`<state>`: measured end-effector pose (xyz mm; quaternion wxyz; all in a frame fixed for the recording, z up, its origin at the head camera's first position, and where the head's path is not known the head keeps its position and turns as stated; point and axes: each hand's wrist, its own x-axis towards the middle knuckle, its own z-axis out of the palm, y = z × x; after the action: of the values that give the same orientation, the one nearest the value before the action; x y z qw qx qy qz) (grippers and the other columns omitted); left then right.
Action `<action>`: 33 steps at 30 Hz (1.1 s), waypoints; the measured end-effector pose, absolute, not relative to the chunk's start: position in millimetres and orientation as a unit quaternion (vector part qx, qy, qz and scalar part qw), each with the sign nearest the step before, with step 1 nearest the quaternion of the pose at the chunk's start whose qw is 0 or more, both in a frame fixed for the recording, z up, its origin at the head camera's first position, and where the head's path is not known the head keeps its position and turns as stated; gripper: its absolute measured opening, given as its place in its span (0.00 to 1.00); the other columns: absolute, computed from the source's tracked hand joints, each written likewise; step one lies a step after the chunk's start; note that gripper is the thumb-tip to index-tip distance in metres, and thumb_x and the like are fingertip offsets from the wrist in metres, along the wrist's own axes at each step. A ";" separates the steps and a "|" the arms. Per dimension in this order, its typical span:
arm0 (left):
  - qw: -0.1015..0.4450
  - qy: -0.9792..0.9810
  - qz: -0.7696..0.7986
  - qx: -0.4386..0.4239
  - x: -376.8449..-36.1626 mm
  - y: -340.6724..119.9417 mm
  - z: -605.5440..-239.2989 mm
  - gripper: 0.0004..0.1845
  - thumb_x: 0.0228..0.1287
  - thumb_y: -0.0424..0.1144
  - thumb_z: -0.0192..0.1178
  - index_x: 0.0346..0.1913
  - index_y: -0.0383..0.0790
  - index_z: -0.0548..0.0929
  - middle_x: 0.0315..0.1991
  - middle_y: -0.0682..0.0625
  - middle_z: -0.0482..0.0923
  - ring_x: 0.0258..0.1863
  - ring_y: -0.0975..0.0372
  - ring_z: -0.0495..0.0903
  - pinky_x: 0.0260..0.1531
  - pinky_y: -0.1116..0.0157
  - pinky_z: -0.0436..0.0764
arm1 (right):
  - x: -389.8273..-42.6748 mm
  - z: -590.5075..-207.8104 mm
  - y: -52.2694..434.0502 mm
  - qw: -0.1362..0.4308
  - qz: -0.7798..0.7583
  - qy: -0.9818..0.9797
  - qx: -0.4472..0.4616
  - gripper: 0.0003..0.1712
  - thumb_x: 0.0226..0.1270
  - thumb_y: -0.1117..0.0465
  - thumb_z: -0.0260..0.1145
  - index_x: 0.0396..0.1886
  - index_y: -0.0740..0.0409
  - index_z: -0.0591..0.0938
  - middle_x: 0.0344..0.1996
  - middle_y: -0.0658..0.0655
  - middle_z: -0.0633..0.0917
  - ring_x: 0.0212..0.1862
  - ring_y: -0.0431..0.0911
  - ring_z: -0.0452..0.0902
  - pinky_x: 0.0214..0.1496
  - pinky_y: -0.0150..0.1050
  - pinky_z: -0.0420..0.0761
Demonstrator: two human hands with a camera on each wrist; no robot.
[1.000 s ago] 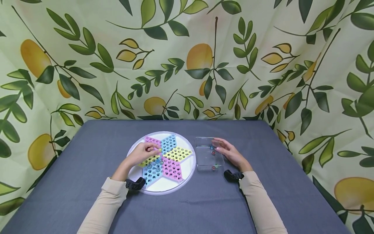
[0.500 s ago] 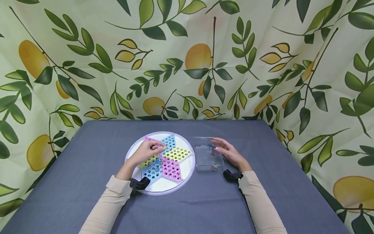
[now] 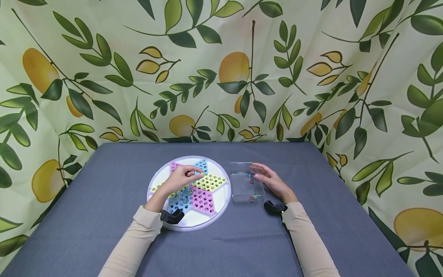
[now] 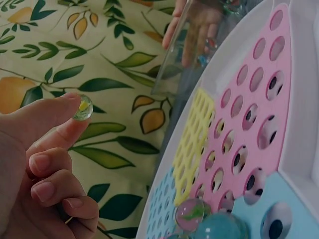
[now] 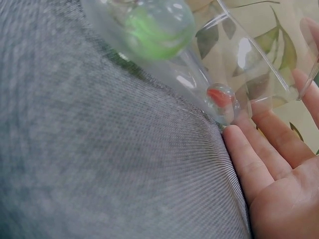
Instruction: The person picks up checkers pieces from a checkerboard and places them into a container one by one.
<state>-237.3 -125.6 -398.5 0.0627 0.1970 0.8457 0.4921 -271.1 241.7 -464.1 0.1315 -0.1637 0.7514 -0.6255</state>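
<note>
My left hand (image 3: 181, 179) pinches a clear glass marble with a yellow swirl (image 4: 83, 107) between thumb and index finger; its other fingers are curled. It hovers over the star-shaped Chinese checkers board (image 3: 203, 200), which has pink, yellow and blue sections full of holes on a round white base. A few marbles, among them a teal marble (image 4: 219, 227) and a pink-green marble (image 4: 190, 213), sit on the board. My right hand (image 3: 273, 181) rests against the right side of a clear plastic box (image 3: 242, 192), fingers nearly straight along its wall.
Inside the box lie several marbles, including a green-swirled marble (image 5: 159, 30) and a red-swirled marble (image 5: 220, 97). Board and box stand side by side on a grey cloth-covered table (image 3: 221, 254). A leaf-patterned curtain (image 3: 207, 96) hangs behind.
My left hand has moved rightward across the board, still pinching the marble. The right hand has stayed beside the box.
</note>
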 end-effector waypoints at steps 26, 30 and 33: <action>0.074 0.835 0.500 0.219 -239.2 -94.1 -396.0 0.15 0.63 0.39 0.63 0.49 0.33 0.83 0.20 0.56 0.58 0.20 0.69 0.57 0.22 0.73 0.60 | -270.2 -463.7 242.0 0.130 -0.626 0.751 -0.166 0.33 0.72 0.59 0.57 0.73 0.57 0.58 0.73 0.68 0.60 0.75 0.63 0.54 0.76 0.62 0.50; 0.075 0.832 0.501 0.225 -238.2 -89.4 -394.7 0.15 0.63 0.40 0.63 0.48 0.34 0.84 0.20 0.56 0.57 0.20 0.69 0.57 0.22 0.73 0.61 | -270.5 -464.1 242.7 0.129 -0.627 0.750 -0.168 0.33 0.72 0.60 0.57 0.73 0.57 0.58 0.73 0.67 0.60 0.75 0.63 0.53 0.76 0.62 0.50; 0.076 0.829 0.503 0.233 -238.4 -85.5 -395.3 0.14 0.62 0.40 0.64 0.47 0.34 0.84 0.20 0.56 0.57 0.19 0.69 0.57 0.22 0.74 0.61 | -270.2 -464.0 242.9 0.127 -0.626 0.750 -0.171 0.33 0.72 0.59 0.57 0.73 0.58 0.58 0.73 0.68 0.61 0.75 0.62 0.54 0.76 0.56 0.56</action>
<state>-238.4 -85.5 -395.3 0.0756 0.2325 0.8291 0.5028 -270.2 242.9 -464.0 0.1273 -0.1712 0.7505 -0.6255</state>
